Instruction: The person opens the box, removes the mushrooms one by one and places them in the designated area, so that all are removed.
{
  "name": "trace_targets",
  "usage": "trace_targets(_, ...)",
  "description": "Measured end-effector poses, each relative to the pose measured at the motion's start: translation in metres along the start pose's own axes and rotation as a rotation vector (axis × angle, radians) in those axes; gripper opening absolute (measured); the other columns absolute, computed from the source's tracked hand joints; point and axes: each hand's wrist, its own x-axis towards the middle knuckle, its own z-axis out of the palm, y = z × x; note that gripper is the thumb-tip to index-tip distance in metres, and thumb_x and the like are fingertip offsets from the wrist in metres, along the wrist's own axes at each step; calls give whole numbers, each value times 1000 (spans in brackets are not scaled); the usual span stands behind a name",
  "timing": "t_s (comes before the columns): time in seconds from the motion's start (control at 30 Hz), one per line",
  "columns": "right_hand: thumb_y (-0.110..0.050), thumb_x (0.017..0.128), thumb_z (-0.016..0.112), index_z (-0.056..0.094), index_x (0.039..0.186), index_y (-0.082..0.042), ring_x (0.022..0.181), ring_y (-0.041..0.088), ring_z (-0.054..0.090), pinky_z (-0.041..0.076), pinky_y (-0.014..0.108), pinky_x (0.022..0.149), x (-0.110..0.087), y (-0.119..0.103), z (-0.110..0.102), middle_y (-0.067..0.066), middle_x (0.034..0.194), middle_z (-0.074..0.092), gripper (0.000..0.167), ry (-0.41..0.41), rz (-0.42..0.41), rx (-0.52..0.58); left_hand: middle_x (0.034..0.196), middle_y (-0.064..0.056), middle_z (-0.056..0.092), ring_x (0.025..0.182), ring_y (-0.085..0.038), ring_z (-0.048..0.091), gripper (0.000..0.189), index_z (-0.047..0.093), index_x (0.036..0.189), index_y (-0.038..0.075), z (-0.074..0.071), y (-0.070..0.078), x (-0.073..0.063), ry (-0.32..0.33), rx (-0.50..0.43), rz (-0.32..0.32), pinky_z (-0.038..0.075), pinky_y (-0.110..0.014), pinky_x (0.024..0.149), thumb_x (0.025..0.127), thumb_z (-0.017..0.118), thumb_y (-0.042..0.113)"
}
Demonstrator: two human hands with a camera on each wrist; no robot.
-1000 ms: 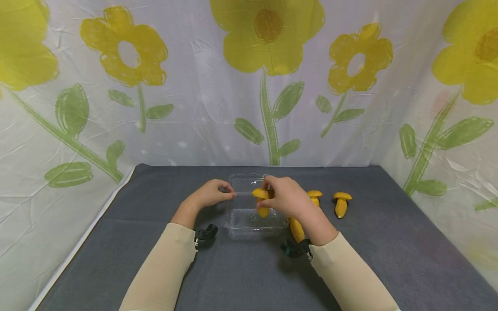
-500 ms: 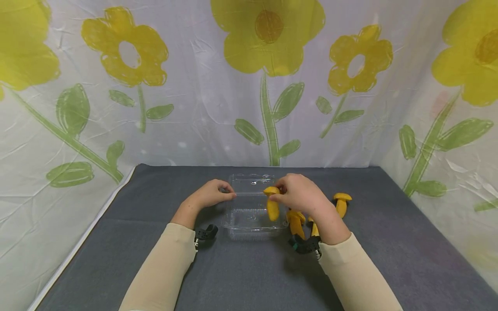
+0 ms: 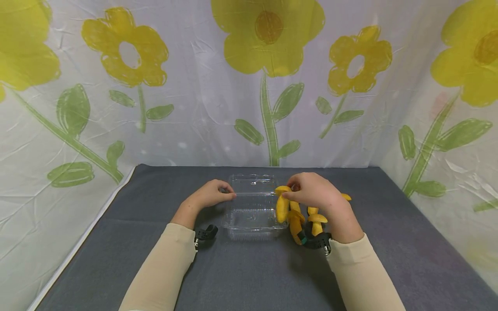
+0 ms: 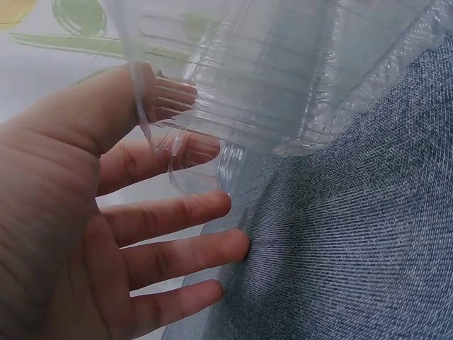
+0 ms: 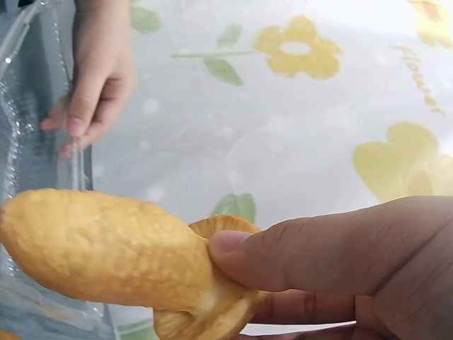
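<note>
My left hand [image 3: 212, 193] pinches the side edge of a clear plastic clamshell container [image 3: 253, 218] between thumb and forefinger. In the left wrist view the tips of both show through the plastic [image 4: 262, 78], while the other fingers stretch out free. The container's lid stands open at the back. My right hand [image 3: 315, 188] holds a yellow mushroom [image 3: 282, 209] at the container's right edge. Close up in the right wrist view, the thumb presses where the thick stem [image 5: 106, 248] meets the cap. The cap is partly hidden by the thumb and fingers.
Several more yellow mushrooms lie on the dark grey cloth right of the container, among them one mushroom [image 3: 296, 226] near its front corner and another mushroom [image 3: 317, 222] beside it. My right arm partly covers others. A flower-printed curtain [image 3: 194, 108] borders the table's back and sides.
My right hand has moved to the right with the mushroom, from over the middle of the container to its right edge. The left hand and the container have kept their places.
</note>
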Motion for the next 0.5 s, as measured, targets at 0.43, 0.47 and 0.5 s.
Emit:
trace_targets(0.43,-33,94,75,66,106,-9,82,23,62,50,41,75,-13,20,-19,4,97,67,29,-33,76,111,114,-4,69,100,-23,62,18,78,106,15,1,1,0,6,-3,-2,51,-50,88,98,72,30)
trace_targets(0.47,-33,94,75,66,106,-9,82,23,62,50,41,75,-14,22,-20,4,98,67,28,-34,80,111,113,-4,69,100,-23,63,18,78,106,14,0,1,1,6,-2,2,51,-50,88,98,72,30)
trace_targets(0.5,-33,94,75,67,106,-9,82,23,61,50,41,74,-15,24,-21,5,99,68,28,-33,86,109,113,-4,69,100,-23,63,18,78,106,14,0,1,1,6,2,7,51,-50,87,99,72,29)
